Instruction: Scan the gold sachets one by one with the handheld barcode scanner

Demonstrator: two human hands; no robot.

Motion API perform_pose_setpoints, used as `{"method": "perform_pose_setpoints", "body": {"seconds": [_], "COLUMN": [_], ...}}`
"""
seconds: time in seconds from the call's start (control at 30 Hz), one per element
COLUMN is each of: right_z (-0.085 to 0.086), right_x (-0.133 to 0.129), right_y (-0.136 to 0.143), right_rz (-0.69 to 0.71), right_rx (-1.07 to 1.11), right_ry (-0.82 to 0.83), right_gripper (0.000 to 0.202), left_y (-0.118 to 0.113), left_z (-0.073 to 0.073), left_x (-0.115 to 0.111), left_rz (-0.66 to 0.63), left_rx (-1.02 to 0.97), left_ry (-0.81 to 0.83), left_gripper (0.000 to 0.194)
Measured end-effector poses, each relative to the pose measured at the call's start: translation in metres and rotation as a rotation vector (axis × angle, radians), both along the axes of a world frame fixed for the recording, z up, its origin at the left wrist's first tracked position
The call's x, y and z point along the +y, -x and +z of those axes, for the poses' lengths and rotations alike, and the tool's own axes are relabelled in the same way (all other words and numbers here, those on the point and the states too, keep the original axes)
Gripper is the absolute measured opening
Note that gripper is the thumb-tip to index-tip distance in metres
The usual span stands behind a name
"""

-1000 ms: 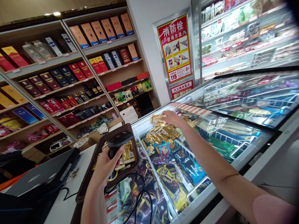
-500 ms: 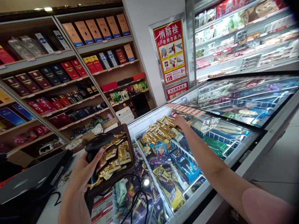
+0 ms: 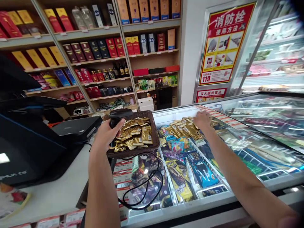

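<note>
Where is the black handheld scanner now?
In the head view, the black handheld scanner is left of centre, held in the left hand, by the left side of the brown woven basket.

At left, a pale worktop [image 3: 64, 186] bearing a dark flat device [image 3: 76, 127] and a black machine [image 3: 26, 145]. Alongside, a white chest freezer [image 3: 187, 205]: across its left glass [image 3: 152, 202], a looped black cable [image 3: 135, 208]; inside, heaped gold packets [image 3: 186, 129] beside blue [image 3: 204, 172] and yellow wrapped goods [image 3: 180, 183].
</note>
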State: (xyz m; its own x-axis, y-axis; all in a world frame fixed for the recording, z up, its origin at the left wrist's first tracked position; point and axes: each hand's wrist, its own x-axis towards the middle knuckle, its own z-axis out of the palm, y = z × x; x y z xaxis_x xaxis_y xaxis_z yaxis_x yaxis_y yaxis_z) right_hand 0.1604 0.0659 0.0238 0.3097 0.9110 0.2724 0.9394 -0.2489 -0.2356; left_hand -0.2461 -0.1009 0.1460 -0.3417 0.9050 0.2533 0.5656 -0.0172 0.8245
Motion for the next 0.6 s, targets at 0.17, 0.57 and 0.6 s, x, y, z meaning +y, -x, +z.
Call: {"method": "perform_pose_setpoints", "body": {"seconds": [0.17, 0.57, 0.6], "right_z": [0.034, 0.03, 0.03], "right_x": [-0.025, -0.062, -0.063], "right_y": [0.14, 0.339, 0.339], "right_rz": [0.69, 0.807, 0.853], "right_rx": [-0.023, 0.039, 0.063], "right_ry": [-0.064, 0.25, 0.264], "right_gripper": [0.03, 0.065, 0.06], "left_y": [0.005, 0.014, 0.014], "left_z": [0.003, 0.003, 0.003], "left_x": [-0.006, -0.014, -0.014], "left_rz": [-0.011, -0.037, -0.043], "left_rx": [-0.066, -0.016, -0.017], "left_ry": [-0.013, -0.083, -0.079], "left_gripper": [0.055, 0.053, 0.053]}}
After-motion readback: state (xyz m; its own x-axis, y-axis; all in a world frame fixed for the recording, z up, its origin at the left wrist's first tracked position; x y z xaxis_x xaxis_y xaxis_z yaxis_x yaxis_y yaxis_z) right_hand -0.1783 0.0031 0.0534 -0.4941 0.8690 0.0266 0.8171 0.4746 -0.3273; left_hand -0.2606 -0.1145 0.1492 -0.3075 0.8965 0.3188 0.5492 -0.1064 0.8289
